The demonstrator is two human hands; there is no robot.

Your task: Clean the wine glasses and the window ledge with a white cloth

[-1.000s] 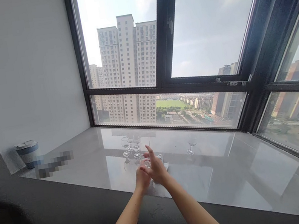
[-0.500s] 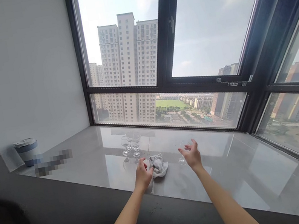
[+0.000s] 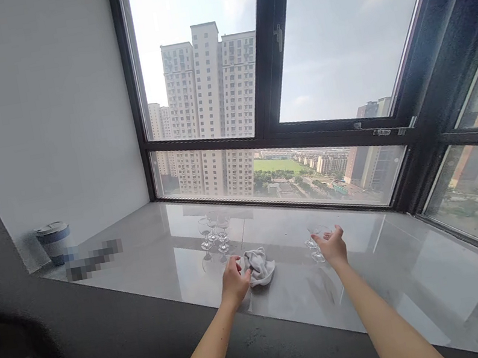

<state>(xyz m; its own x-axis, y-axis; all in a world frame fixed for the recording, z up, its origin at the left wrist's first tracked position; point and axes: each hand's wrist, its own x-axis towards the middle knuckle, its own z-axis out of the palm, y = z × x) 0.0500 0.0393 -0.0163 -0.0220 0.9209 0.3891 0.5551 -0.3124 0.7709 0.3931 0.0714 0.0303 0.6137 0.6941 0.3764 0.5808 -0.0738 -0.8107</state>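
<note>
My left hand (image 3: 235,282) is closed at the left edge of a crumpled light-grey cloth (image 3: 260,267), its thumb against the fabric. To the right, my right hand (image 3: 333,247) curls its thumb and fingers round the bowl of a clear stemmed glass (image 3: 318,256). The fingers hide part of that glass. Just behind it, another glass foot and stem (image 3: 310,243) seem to show, though the transparent outlines overlap. Beyond my left hand, several clear stemmed glasses (image 3: 205,233) stand upright in a close group.
The glossy grey sill (image 3: 144,268) runs under a dark-framed window (image 3: 269,137). At its left end stands a lidded white-and-blue cup (image 3: 56,243), beside a blurred-out item (image 3: 94,259). A white wall (image 3: 49,113) closes the left side. The sill's front edge lies beneath my forearms.
My right hand has moved right with the glass. The left hand and cloth keep their places beside each other. The whole view has shifted slightly.
</note>
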